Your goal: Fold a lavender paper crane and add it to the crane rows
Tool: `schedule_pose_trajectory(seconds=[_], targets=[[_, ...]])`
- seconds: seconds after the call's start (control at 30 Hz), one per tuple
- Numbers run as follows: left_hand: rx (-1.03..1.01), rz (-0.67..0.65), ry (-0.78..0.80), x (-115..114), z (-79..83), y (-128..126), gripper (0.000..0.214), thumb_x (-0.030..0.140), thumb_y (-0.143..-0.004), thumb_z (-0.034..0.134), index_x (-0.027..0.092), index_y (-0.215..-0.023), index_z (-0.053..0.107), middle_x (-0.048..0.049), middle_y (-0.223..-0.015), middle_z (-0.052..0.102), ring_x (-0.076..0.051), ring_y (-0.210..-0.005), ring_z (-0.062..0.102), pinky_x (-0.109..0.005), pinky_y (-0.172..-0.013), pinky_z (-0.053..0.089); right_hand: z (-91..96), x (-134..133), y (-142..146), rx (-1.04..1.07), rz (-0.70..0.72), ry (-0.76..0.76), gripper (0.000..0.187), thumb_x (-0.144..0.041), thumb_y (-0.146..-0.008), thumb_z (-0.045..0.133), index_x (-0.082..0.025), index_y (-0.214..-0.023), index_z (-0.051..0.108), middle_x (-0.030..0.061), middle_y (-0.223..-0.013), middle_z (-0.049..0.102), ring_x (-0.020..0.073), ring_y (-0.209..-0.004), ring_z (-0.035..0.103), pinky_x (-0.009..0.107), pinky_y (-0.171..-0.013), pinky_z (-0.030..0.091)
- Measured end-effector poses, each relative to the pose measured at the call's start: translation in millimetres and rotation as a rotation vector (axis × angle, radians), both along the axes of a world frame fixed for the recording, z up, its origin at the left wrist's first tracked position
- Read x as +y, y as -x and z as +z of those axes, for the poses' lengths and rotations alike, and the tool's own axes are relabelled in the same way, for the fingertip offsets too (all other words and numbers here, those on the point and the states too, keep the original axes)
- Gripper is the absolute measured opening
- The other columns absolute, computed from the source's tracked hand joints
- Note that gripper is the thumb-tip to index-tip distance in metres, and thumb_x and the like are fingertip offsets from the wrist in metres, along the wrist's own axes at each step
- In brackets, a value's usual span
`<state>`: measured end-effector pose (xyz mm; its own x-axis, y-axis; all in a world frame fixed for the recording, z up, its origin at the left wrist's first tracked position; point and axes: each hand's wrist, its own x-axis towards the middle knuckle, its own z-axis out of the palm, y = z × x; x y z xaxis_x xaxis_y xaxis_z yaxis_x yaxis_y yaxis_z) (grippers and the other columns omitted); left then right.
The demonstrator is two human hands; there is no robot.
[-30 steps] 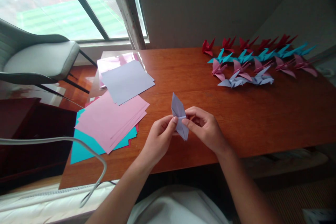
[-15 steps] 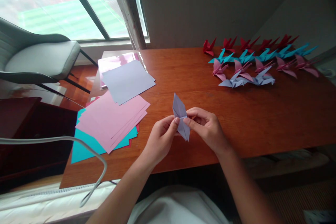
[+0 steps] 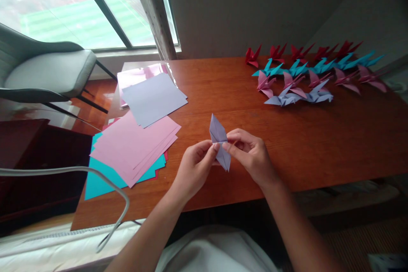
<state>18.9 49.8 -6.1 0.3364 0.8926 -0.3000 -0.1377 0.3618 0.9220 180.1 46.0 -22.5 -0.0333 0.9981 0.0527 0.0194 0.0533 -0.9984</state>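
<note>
A lavender folded paper piece (image 3: 218,136), kite-shaped and partly folded, is held upright over the wooden table (image 3: 318,144). My left hand (image 3: 194,168) pinches its left side with thumb and fingers closed. From the right, my right hand (image 3: 250,155) pinches the same fold at the middle. Both hands hover near the table's front edge.
Flat sheets lie at the left: a lavender sheet (image 3: 153,97), a pink stack (image 3: 134,146), teal sheets (image 3: 102,178) beneath. Rows of finished paper cranes, red (image 3: 277,54), teal (image 3: 299,69), pink (image 3: 295,80) and lavender (image 3: 283,100), stand at the back right. A grey chair (image 3: 47,72) is by the window.
None beyond a slight shift of the fingers on the fold; the paper piece stays in the same place.
</note>
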Motion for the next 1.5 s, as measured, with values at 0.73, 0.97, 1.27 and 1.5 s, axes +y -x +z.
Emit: schedule_pose_trajectory(seconds=[0.73, 0.97, 1.27, 1.5], targets=[[0.1, -0.065, -0.137, -2.3, -2.7, 4.3, 0.031, 0.042, -0.091, 0.064, 0.014, -0.077, 0.064, -0.0008, -0.068, 0.058, -0.015, -0.068, 0.057, -0.023, -0.065, 0.049, 5.4, 0.6, -2.7, 0.065, 0.094, 0.054, 0.013, -0.021, -0.085, 0.068, -0.021, -0.074, 0.061, -0.0012, -0.078, 0.056, 0.0154, -0.073, 0.053, 0.031, -0.068, 0.041], [0.109, -0.049, -0.124, -2.4, -0.5, 5.5, 0.032, 0.042, -0.091, 0.064, 0.013, -0.076, 0.065, -0.001, -0.068, 0.056, -0.015, -0.067, 0.056, -0.024, -0.064, 0.048, 7.0, -0.1, -3.5, 0.06, 0.114, 0.067, 0.012, -0.022, -0.086, 0.067, -0.021, -0.076, 0.062, -0.001, -0.08, 0.057, 0.0154, -0.074, 0.054, 0.03, -0.068, 0.042], [0.142, -0.044, -0.122, -3.6, -1.2, 5.2, 0.036, 0.046, -0.09, 0.064, 0.015, -0.074, 0.064, -0.0009, -0.066, 0.059, -0.015, -0.066, 0.056, -0.023, -0.064, 0.048, 5.7, 0.0, -1.0, -0.053, 0.07, -0.001, 0.02, -0.027, -0.09, 0.066, -0.021, -0.073, 0.057, -0.0012, -0.077, 0.055, 0.0149, -0.071, 0.053, 0.029, -0.066, 0.042], [0.125, -0.032, -0.119, -2.3, 0.8, 6.1, 0.036, 0.047, -0.087, 0.068, 0.014, -0.074, 0.068, -0.0006, -0.066, 0.06, -0.014, -0.064, 0.053, -0.022, -0.061, 0.045, 6.9, -0.6, -2.0, -0.026, 0.069, -0.029, 0.021, -0.029, -0.089, 0.068, -0.021, -0.071, 0.06, -0.0008, -0.076, 0.055, 0.0152, -0.072, 0.053, 0.03, -0.068, 0.042]])
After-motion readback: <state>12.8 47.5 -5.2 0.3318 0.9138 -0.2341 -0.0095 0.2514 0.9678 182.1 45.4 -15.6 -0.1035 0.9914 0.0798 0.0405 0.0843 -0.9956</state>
